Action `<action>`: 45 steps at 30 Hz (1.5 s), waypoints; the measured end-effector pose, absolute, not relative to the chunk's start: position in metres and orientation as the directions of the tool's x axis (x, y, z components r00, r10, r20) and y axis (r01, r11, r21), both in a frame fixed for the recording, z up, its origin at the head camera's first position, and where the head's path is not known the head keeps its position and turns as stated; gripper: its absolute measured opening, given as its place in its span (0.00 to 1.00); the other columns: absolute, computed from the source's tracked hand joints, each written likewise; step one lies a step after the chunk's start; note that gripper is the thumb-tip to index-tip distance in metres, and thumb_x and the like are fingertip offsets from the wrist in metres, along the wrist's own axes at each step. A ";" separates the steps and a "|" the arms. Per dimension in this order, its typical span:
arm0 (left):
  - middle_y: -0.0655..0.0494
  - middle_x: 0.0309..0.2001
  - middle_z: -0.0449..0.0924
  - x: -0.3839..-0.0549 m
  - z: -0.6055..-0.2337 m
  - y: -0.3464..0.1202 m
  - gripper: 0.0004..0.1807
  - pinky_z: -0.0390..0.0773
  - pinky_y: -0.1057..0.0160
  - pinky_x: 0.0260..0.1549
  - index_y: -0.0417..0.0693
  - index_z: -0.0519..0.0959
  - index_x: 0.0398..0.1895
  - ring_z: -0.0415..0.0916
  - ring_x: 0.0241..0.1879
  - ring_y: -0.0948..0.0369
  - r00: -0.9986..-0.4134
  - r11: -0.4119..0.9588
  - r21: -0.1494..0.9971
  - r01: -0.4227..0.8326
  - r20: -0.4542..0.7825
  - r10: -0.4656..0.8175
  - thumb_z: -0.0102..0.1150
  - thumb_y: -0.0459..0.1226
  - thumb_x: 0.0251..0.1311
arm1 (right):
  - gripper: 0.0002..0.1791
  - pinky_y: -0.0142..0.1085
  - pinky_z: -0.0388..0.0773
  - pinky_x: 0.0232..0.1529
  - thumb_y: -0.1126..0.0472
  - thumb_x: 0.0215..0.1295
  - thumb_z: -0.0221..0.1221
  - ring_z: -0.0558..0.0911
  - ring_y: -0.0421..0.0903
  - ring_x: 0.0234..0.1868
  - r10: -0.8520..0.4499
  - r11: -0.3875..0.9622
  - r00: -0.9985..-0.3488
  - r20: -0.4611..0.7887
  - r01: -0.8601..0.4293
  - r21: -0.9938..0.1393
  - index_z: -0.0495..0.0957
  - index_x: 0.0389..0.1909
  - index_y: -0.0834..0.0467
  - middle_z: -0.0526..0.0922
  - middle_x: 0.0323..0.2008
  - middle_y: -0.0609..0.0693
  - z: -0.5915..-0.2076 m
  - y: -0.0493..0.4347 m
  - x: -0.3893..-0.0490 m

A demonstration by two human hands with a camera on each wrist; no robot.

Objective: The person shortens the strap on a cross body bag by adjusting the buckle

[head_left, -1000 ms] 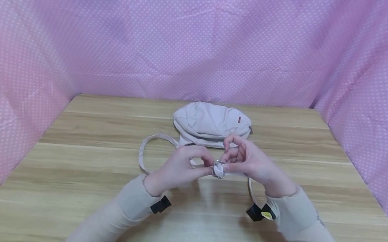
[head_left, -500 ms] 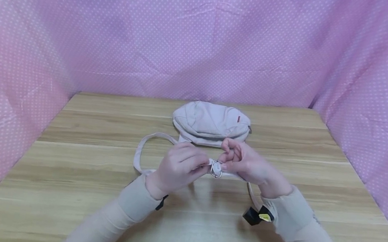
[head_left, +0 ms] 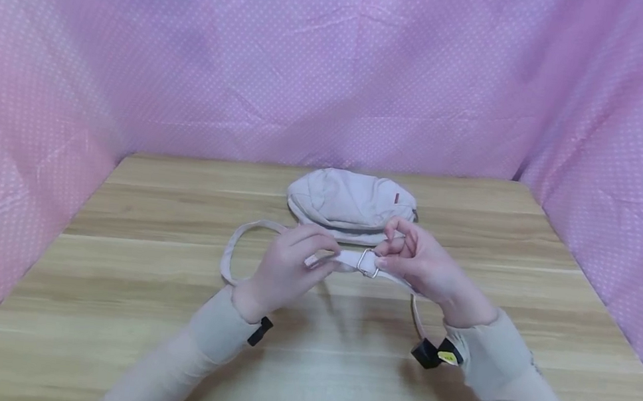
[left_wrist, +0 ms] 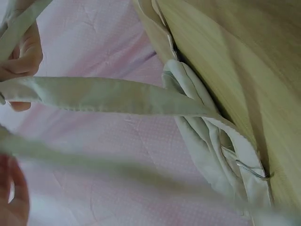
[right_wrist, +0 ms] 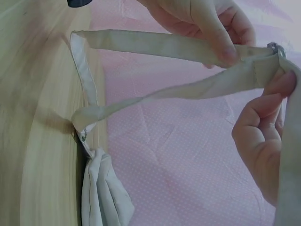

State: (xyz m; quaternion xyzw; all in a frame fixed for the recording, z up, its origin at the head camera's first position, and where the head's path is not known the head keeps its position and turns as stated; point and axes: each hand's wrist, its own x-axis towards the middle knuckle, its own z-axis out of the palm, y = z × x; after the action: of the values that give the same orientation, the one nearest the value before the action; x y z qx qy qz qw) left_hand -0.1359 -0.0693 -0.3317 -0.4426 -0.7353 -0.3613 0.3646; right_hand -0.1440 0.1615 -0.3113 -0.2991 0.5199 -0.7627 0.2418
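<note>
A pale zip bag (head_left: 352, 197) with a small red tag lies at the back of the table, its long strap (left_wrist: 108, 96) rising toward both hands. My left hand (head_left: 286, 263) pinches the strap between thumb and fingers, a short way left of a square metal buckle (head_left: 368, 264). Between that hand and the buckle the webbing runs flat. On the buckle's other side my right hand (head_left: 429, 274) pinches the strap with its thumb and fingertips right at the frame. Side-on in the right wrist view, the metal buckle (right_wrist: 276, 48) has strap lengths leading away from it.
A loop of strap (head_left: 229, 249) lies on the wooden table (head_left: 133, 311) left of the hands. Another strap length (head_left: 417, 316) hangs by the right wrist. Pink dotted curtains (head_left: 336, 82) enclose the back and sides. Black camera mounts (head_left: 426, 354) sit at the wrists.
My left fingers have moved left from the buckle, and a flat length of strap now shows between them. The buckle has tilted and risen slightly with my right hand. The bag stays put.
</note>
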 end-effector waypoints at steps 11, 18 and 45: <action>0.50 0.46 0.78 -0.130 -0.336 -0.063 0.26 0.74 0.65 0.53 0.40 0.76 0.46 0.74 0.50 0.58 -0.548 0.247 0.505 0.827 0.624 0.558 0.75 0.36 0.41 | 0.19 0.26 0.79 0.32 0.79 0.54 0.59 0.80 0.38 0.28 -0.700 0.040 -0.710 0.076 -0.145 -0.989 0.59 0.33 0.59 0.84 0.27 0.43 -0.307 0.158 -0.149; 0.52 0.44 0.80 -0.129 -0.341 -0.058 0.25 0.75 0.67 0.51 0.41 0.78 0.45 0.76 0.48 0.59 -0.562 0.228 0.534 0.814 0.625 0.542 0.75 0.36 0.41 | 0.18 0.28 0.81 0.34 0.79 0.53 0.60 0.82 0.39 0.29 -0.651 0.106 -0.756 0.074 -0.187 -0.977 0.58 0.32 0.66 0.83 0.27 0.42 -0.308 0.152 -0.147; 0.50 0.38 0.81 -0.130 -0.337 -0.063 0.21 0.77 0.65 0.45 0.39 0.79 0.39 0.77 0.42 0.59 -0.647 0.239 0.603 0.761 0.676 0.353 0.76 0.31 0.38 | 0.07 0.29 0.75 0.31 0.69 0.65 0.54 0.76 0.36 0.25 -0.576 0.212 -0.815 0.063 -0.223 -0.951 0.74 0.34 0.72 0.79 0.21 0.40 -0.322 0.162 -0.146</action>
State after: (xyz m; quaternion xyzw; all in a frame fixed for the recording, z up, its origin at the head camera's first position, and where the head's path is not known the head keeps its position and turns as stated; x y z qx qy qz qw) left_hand -0.1303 -0.0628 -0.3366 -0.3667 -0.7598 -0.4961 0.2053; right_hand -0.1463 0.1625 -0.3219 -0.2618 0.7631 -0.5703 0.1545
